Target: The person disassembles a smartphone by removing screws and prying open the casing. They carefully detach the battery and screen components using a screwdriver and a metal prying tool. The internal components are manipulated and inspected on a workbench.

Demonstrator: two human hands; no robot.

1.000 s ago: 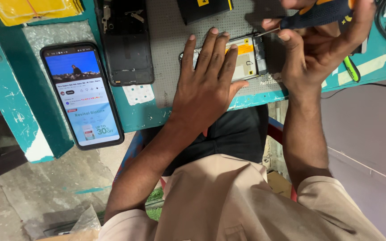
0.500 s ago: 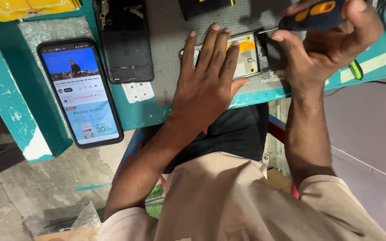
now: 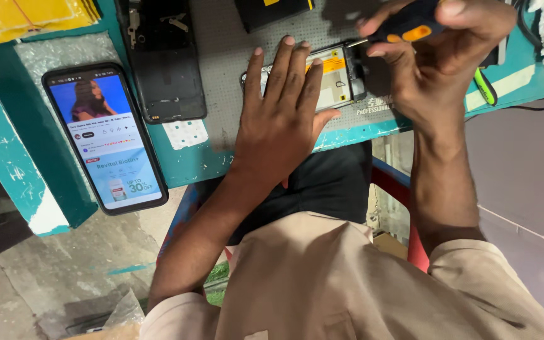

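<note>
Two hands are working on an opened phone (image 3: pixel 332 79) that is lying on a grey mat (image 3: pixel 221 56) on the table (image 3: pixel 190 167). The left hand (image 3: pixel 281 116) is lying flat on the phone with its fingers spread and straight, pressing it down; it is gripping nothing. The right hand (image 3: pixel 439 60) is closing its grip around a screwdriver (image 3: pixel 404 28) with a dark handle and orange patches. Its thin metal tip is pointing left and a little down, toward the top right corner of the phone, and is almost touching it. I cannot tell if the tip is sitting in a screw.

The phone's long side is running left to right across the mat. Its left part is hiding under the left hand, and only the right end is showing, with a yellow patch on a pale inside part. That bare end is lying just left of and below the right hand, so the right hand is the nearer one to it.

Left of the hands, a black back cover (image 3: pixel 162 60) is lying on the mat. Further left, a second phone (image 3: pixel 105 138) is lying face up with its screen glowing. Yellow packets (image 3: pixel 29 16) are sitting at the top left corner. A green tool (image 3: pixel 485 87) is lying right of the right hand.
</note>
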